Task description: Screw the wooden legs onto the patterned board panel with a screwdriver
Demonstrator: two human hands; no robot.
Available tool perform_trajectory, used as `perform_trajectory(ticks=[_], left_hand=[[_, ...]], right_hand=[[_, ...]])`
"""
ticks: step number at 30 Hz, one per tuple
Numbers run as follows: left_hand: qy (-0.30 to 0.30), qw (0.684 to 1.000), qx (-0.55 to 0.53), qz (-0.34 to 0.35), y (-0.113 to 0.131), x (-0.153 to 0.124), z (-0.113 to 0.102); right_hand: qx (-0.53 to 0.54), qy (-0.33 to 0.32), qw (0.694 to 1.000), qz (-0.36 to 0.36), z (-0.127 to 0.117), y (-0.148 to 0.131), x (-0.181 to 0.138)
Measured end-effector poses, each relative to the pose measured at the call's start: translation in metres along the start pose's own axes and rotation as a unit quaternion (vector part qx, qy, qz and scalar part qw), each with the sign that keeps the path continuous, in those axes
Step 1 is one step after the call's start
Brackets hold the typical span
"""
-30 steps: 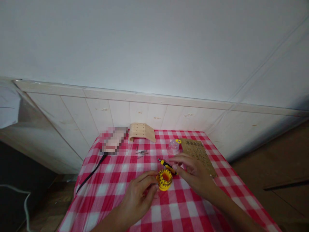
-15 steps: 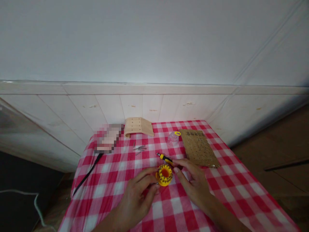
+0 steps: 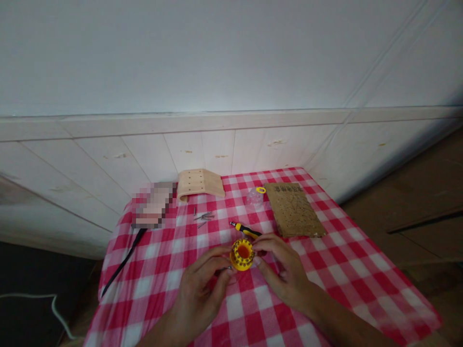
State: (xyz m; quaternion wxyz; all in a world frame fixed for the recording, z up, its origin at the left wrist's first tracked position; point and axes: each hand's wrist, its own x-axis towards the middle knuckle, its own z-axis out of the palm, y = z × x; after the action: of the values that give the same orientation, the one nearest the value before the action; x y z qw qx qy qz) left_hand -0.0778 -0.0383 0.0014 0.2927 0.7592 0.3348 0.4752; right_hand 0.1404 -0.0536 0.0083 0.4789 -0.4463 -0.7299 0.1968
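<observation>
Cable (image 3: 123, 262), black and thin, hangs over the left edge of the checked tablecloth (image 3: 343, 270), running up to a blurred-out object (image 3: 152, 205) at the far left corner. Just right of that lies a curved wooden piece (image 3: 200, 183) with rows of holes, and nearer, a few loose metal pins (image 3: 202, 218).

At the near middle, the left hand (image 3: 200, 294) is half curled, with its thumb and forefinger tips up against the left rim of the yellow bit holder (image 3: 242, 254). A thin grey sliver shows by those fingertips. It is too small to name, and I cannot tell whether this hand truly grips anything.

The holder, a round ring with dark sockets around an orange centre, sits between both hands, low over the cloth or resting on it. The right hand (image 3: 280, 270) pinches its right rim between thumb and forefinger, the other fingers loosely bent.

A yellow-handled screwdriver (image 3: 245, 231) lies just beyond the holder. Farther right are a small clear bag (image 3: 255, 196) and a brown perforated board (image 3: 292, 209).

To my eye the work is at the picking-over stage, with the ring being steadied and fingered. Drawing anything from those sockets would call for one hand to hold the ring firm while the other makes a fine fingertip pinch.
</observation>
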Motion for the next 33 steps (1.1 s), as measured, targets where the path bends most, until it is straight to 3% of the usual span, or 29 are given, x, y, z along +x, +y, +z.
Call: perform_trajectory(ticks=[11,33], left_hand=[[0.005,1.0,-0.003,0.022,-0.0001,-0.0037,0.0005],[-0.032,0.998,-0.049,-0.02,-0.0037,-0.0069,-0.0025]], right_hand=[[-0.001,0.001,1.0,-0.003,0.0011,0.0018,-0.0023],[-0.002,-0.012,1.0,0.012,0.0036,0.0052,0.0014]])
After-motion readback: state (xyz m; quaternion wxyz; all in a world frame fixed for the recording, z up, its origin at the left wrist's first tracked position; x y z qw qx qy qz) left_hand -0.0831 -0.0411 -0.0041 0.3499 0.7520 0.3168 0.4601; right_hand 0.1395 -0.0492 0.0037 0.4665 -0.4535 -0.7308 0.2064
